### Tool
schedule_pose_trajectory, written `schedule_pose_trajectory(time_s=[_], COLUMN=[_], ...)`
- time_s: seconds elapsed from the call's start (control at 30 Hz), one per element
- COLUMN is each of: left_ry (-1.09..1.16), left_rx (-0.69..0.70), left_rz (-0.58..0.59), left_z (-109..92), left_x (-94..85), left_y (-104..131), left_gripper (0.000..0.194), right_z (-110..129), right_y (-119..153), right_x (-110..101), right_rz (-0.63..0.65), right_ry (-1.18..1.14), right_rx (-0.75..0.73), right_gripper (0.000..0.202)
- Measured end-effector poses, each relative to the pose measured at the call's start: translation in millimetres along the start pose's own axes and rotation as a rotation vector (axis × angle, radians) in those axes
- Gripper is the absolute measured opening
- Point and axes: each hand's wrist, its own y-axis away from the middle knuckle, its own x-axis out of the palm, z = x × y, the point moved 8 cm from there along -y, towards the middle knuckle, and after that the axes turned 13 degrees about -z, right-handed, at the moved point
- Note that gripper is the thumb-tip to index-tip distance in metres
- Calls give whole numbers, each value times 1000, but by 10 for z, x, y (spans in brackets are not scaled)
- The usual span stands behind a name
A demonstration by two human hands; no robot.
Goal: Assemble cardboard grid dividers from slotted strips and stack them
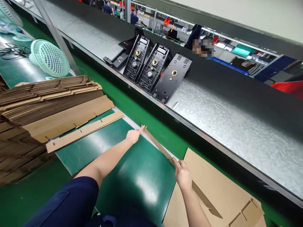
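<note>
A long narrow cardboard strip (156, 143) runs along the far edge of the green table (139, 176). My left hand (133, 135) pinches its far end between thumb and finger. Further along it, my right hand (183, 174) is closed on the strip, whose near end passes behind my right wrist and slants down to the right. Slots are cut into another flat cardboard strip (87, 130) lying on the table to the left. Beside that lies a wider folded cardboard piece (71, 118).
Folded cardboard (47, 91) is stacked at the left. A large cardboard sheet (213, 176) lies at the lower right. Beyond the table, a conveyor (224, 126) carries black molded parts (153, 67). A green fan (49, 58) stands at the left; a person (199, 42) is across the conveyor.
</note>
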Motion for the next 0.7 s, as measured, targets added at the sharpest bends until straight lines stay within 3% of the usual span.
schedule_pose_trajectory(time_s=[0.17, 0.37, 0.47, 0.57, 0.7], left_ry=[-31, -64, -66, -59, -57], left_rx=[16, -13, -11, -19, -43], left_rz=[25, 33, 64, 108, 122], left_z=[-85, -89, -119, -114, -60], left_x=[151, 187, 179, 181, 210], left_y=[35, 68, 73, 103, 83], left_gripper=[86, 81, 80, 80, 81], right_z=[-78, -186, -342, -650, -1268], right_y=[116, 17, 209, 752, 2085], right_x=[233, 236, 166, -70, -600], right_rz=[-1, 97, 105, 47, 124], right_ry=[103, 198, 198, 252, 413], right_rx=[61, 309, 477, 685, 1369], right_gripper=[49, 45, 40, 41, 67])
